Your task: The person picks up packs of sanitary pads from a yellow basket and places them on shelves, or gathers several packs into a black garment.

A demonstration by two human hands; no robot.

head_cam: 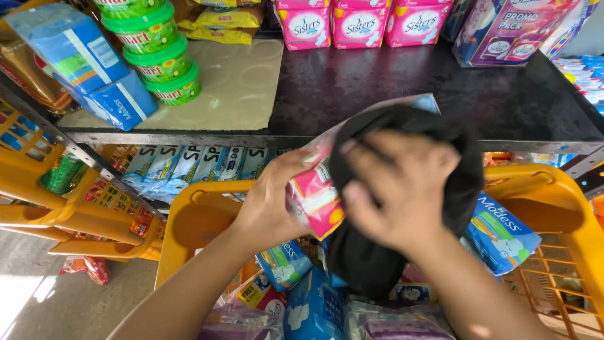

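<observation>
The person's left hand (267, 204) holds a pink pack (318, 192) by its lower left edge, fingers curled round the plastic, so that grip is closed on the pack. The right hand (402, 189) presses a black cloth (377, 252) against the pack's face, fingers spread and bent over the fabric; that grip is closed on the cloth, which drapes down below the palm and bunches above the knuckles. The right hand is blurred, so the exact finger hold cannot be made out.

The pack sits between the two hands, touching both, tilted with its top corner up and to the right, above the yellow basket (553, 208). It looks light and soft, a sealed film wrapper around padded contents: it should give under pressure and the film may be slippery, so the edge seam where the left grip sits seems the surest place to hold. The cloth looks limp and light and would take any hold.

Below the hands the basket holds blue packs (503, 236) and other wrapped goods. Beyond the hands is a dark shelf (390, 82) with pink boxes (362, 25) at the back and stacked green tubs (157, 53) up to the left.
</observation>
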